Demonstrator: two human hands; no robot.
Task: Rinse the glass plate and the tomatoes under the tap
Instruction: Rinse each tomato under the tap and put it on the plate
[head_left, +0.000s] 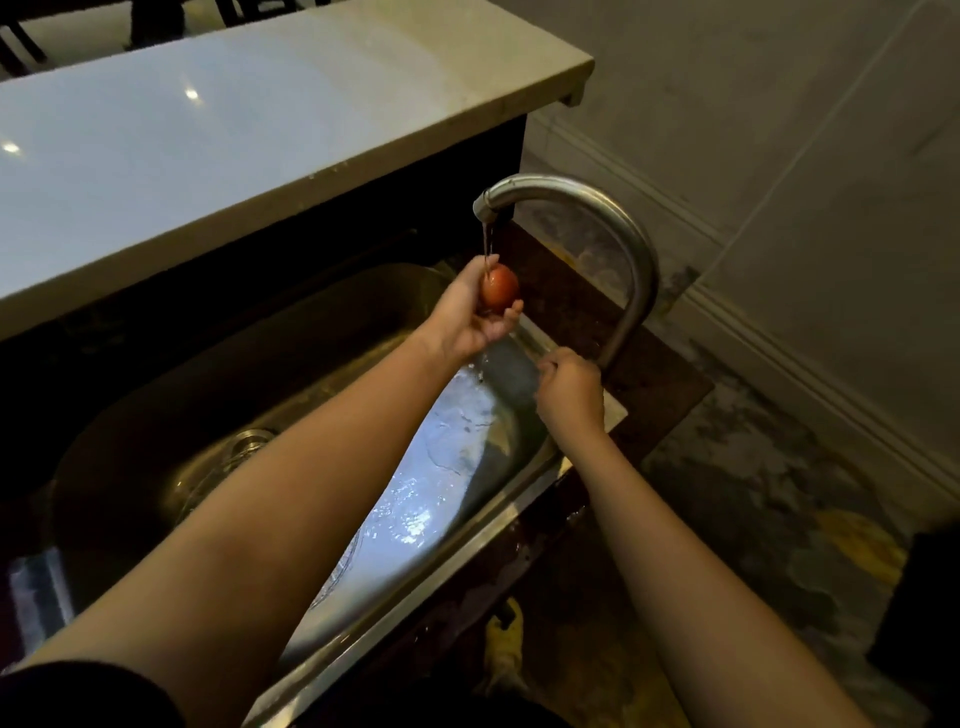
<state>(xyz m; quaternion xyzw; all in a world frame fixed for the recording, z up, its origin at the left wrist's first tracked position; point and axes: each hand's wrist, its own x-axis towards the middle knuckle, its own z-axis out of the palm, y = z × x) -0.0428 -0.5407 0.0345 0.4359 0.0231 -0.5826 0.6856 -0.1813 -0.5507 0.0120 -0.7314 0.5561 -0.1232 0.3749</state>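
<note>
Single head-worn view, wide-angle, looking forward and steeply down from above the sink (156, 415). Both forearms enter from the bottom edge and reach away from the lens. The tap (597, 234) sits right of centre in the middle distance; the pale countertop (208, 130) spans the upper left, the floor (779, 493) fills the right. Edges curve with lens distortion. No second view to compare.

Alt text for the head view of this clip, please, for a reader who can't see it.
A person's left hand holds a red tomato under a thin stream from a curved metal tap, over a wet steel sink. The right hand is closed at the tap's base; what its grip holds is hidden. A pale counter runs behind the sink.
</note>
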